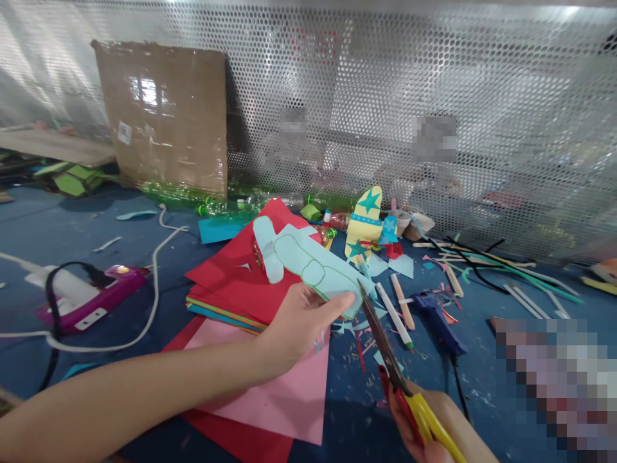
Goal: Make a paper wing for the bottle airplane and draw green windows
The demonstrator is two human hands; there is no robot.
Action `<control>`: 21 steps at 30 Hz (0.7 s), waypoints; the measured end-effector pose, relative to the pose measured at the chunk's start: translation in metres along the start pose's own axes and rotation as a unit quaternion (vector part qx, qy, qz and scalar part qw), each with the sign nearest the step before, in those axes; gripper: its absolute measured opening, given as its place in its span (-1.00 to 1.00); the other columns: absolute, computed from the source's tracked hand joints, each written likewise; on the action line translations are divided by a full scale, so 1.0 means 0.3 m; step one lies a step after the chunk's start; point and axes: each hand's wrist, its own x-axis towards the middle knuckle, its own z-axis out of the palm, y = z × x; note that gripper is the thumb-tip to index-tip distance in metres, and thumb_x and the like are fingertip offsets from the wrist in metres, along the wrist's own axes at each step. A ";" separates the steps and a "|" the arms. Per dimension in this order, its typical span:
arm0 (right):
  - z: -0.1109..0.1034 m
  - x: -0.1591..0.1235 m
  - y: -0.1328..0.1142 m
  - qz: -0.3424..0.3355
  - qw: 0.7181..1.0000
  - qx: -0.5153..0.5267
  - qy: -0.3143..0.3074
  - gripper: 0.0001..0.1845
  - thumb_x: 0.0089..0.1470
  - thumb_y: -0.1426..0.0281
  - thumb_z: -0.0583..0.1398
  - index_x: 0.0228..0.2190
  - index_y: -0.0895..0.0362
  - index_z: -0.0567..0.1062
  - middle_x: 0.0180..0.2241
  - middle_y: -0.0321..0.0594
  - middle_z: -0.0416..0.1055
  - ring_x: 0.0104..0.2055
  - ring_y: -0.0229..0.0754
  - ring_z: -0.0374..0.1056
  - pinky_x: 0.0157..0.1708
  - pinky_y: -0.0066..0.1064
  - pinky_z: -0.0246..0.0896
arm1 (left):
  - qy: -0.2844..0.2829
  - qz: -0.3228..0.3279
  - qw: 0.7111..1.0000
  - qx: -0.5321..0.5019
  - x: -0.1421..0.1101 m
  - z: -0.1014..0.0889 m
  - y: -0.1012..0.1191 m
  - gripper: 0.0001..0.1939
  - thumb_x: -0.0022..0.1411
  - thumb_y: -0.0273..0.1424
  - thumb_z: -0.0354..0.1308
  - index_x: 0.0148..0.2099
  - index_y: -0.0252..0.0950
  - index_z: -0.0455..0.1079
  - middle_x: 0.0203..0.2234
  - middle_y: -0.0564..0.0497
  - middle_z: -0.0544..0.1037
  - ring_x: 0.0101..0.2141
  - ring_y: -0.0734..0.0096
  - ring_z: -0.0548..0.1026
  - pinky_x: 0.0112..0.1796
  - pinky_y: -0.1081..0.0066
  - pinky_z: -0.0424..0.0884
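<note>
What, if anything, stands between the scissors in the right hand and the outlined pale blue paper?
Nothing visible: the tips of the scissors in the right hand overlap the right end of the pale blue paper in view. The left hand, thumb on that end, lies beside them.

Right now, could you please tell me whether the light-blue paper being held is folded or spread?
Spread: the light-blue paper shows a broad face without visible creases; the left hand holds one edge.

BACK: silvery perforated screen [366,96] | BELOW: blue work surface [62,238] | LIGHT: pale glare [33,45] on screen
</note>
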 end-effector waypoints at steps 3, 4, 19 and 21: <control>-0.003 0.003 0.005 0.011 0.999 0.025 -0.017 -0.21 -0.13 -0.46 -0.02 -0.50 0.05 0.19 -0.62 -0.48 -0.04 -0.64 -0.38 -0.18 -0.67 -0.41 -0.31 | 0.000 0.002 1.000 -0.009 0.001 0.003 0.004 -0.88 0.03 -0.33 0.36 -0.41 -0.25 0.53 -0.47 0.09 0.56 -0.37 0.39 0.42 -0.25 0.40 0.37; -0.004 0.004 0.006 0.012 0.999 0.025 -0.017 -0.21 -0.13 -0.46 -0.02 -0.50 0.04 0.19 -0.62 -0.49 -0.04 -0.64 -0.38 -0.18 -0.68 -0.41 -0.31 | -0.003 0.006 1.000 -0.015 0.001 0.004 0.006 -0.89 0.03 -0.34 0.36 -0.40 -0.25 0.54 -0.47 0.09 0.58 -0.37 0.39 0.43 -0.23 0.40 0.38; -0.006 0.011 -0.006 0.024 0.999 0.011 -0.035 -0.21 -0.10 -0.46 -0.07 -0.51 0.04 0.19 -0.65 -0.46 0.05 -0.67 -0.37 -0.09 -0.69 -0.41 -0.26 | -0.038 -0.002 0.997 -0.064 0.009 0.006 0.016 -0.80 0.03 -0.25 0.39 -0.41 -0.27 0.53 -0.53 0.08 0.49 -0.48 0.46 0.39 -0.38 0.42 0.38; -0.005 0.009 -0.009 0.042 0.999 0.009 -0.019 -0.18 -0.15 -0.48 -0.06 -0.48 0.05 0.23 -0.59 -0.41 0.08 -0.61 -0.33 -0.02 -0.67 -0.44 -0.15 | -0.047 -0.008 0.996 -0.079 0.012 0.006 0.018 -0.77 0.03 -0.24 0.40 -0.40 -0.29 0.53 -0.54 0.09 0.47 -0.51 0.50 0.38 -0.42 0.45 0.37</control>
